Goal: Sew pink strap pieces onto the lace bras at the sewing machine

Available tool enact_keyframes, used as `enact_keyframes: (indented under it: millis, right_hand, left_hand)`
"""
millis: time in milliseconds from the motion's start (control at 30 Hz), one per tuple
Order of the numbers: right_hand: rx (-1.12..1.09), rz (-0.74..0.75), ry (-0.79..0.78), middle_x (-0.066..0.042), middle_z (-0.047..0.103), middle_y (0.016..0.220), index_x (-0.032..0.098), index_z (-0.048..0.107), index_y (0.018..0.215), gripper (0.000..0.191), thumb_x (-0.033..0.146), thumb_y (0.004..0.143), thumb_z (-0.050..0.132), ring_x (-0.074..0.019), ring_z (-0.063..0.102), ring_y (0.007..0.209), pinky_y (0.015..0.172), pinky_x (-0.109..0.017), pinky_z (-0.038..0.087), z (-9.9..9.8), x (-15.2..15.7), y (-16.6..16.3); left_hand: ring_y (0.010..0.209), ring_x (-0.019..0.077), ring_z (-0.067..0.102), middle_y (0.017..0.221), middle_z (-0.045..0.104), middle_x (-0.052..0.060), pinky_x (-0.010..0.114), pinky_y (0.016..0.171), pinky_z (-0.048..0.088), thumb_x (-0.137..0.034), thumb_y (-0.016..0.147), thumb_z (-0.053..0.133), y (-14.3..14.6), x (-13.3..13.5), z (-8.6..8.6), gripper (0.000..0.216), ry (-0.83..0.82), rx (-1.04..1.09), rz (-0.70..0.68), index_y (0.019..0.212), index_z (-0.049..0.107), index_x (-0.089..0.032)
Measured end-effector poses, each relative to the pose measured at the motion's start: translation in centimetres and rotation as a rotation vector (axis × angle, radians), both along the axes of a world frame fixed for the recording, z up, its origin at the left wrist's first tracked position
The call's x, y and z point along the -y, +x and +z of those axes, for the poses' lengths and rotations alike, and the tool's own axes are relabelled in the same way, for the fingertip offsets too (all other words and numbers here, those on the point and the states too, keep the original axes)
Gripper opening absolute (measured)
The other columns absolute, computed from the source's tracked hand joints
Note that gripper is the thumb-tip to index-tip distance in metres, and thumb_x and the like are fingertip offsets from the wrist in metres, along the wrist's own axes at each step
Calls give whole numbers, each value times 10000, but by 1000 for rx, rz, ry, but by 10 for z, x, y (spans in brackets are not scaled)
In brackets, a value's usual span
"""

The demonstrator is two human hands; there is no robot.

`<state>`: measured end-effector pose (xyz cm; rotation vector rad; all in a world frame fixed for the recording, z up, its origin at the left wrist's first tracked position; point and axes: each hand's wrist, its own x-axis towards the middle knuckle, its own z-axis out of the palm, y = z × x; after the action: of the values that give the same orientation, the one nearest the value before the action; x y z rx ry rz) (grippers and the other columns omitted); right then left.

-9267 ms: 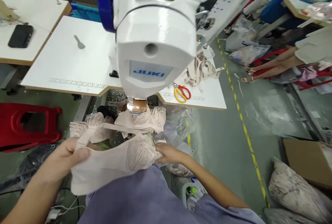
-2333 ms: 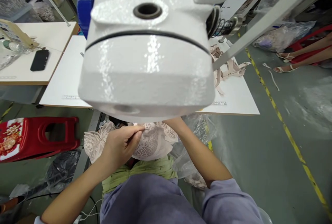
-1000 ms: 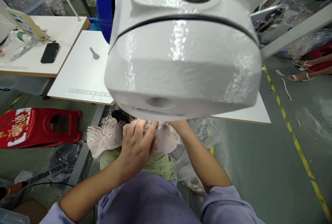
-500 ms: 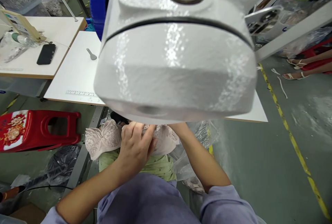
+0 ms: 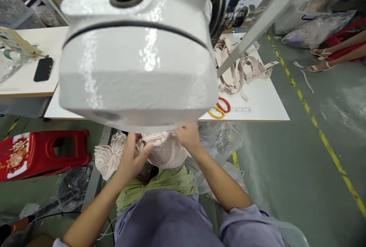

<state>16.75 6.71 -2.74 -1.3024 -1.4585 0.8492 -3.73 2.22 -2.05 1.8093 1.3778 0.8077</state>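
A large white sewing machine head [image 5: 137,56] fills the middle of the view and hides its needle area. Just below it, my left hand [image 5: 132,159] pinches the edge of a pale pink lace garment [image 5: 162,151], thumb on top. My right hand [image 5: 187,136] grips the same garment from the right, its fingertips partly hidden under the machine. More pink lace [image 5: 107,157] hangs to the left of my left hand. A green cloth [image 5: 160,184] lies across my lap.
The white table [image 5: 260,102] carries a heap of beige straps [image 5: 243,68] and red-and-yellow scissors [image 5: 220,108]. A phone [image 5: 43,69] lies on the left table. A red stool [image 5: 42,153] stands at left. Another person's legs [image 5: 337,54] show at far right, past a yellow floor line [image 5: 323,136].
My view has shifted so the machine head sits further left and the scissors and straps show. My left hand turned from lying over the lace to pinching its edge; my right hand now shows.
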Motion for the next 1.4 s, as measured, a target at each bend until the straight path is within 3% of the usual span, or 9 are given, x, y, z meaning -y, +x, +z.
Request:
enact_keyframes:
  millis: [67,167,467,667,1033,1300,1400]
  right_hand:
    - [-137,-72,34,-79,619,1118,230,569,1062,176,370,958,546,-194,612,900,802,-354,524,-6,11,-1]
    - [-241,-61,28,-59,624,1063,231,561,1037,190,383,930,603,-163,603,826,756,-325,522,-13,24,-5]
    - [-190,-33,69,-40,594,1012,236,545,969,175,339,884,658,-170,579,883,814,-337,505,-11,35,-11]
    - [-162,-48,53,-33,609,1003,236,550,978,201,325,852,679,-176,593,869,815,-344,496,-15,35,-10]
    - [-193,-40,-4,-25,630,975,232,566,972,243,375,827,700,-186,609,885,812,-336,489,-11,37,-5]
    - [-220,-62,-136,-5,639,911,226,562,972,294,404,798,718,-168,603,810,738,-304,483,-4,36,-15]
    - [-313,35,-234,-12,665,898,211,610,978,259,402,825,696,-172,623,814,741,-303,495,-2,47,-7]
  left_hand:
    - [1050,249,627,1208,596,141,347,832,526,-451,964,539,0,-2,-3,417,-108,84,-32,1270,456,-180]
    - [984,242,645,1148,627,121,330,780,526,-455,914,625,2,-3,-2,415,-135,54,2,1184,479,-175]
    - [1097,269,625,1198,597,136,382,885,508,-444,857,707,12,0,7,544,-59,-30,79,1232,418,-176]
    - [969,241,616,1092,559,97,364,819,501,-488,825,723,16,-1,11,567,29,-177,118,1203,437,-178]
    - [993,276,633,1089,580,116,384,810,522,-505,820,720,22,1,22,646,61,-302,136,1280,428,-157]
    - [1064,247,591,1146,526,108,372,879,503,-462,818,736,17,5,13,687,111,-138,143,1329,372,-180]
    - [955,188,573,1047,516,64,327,838,496,-479,883,667,17,20,12,526,10,81,124,1240,393,-207]
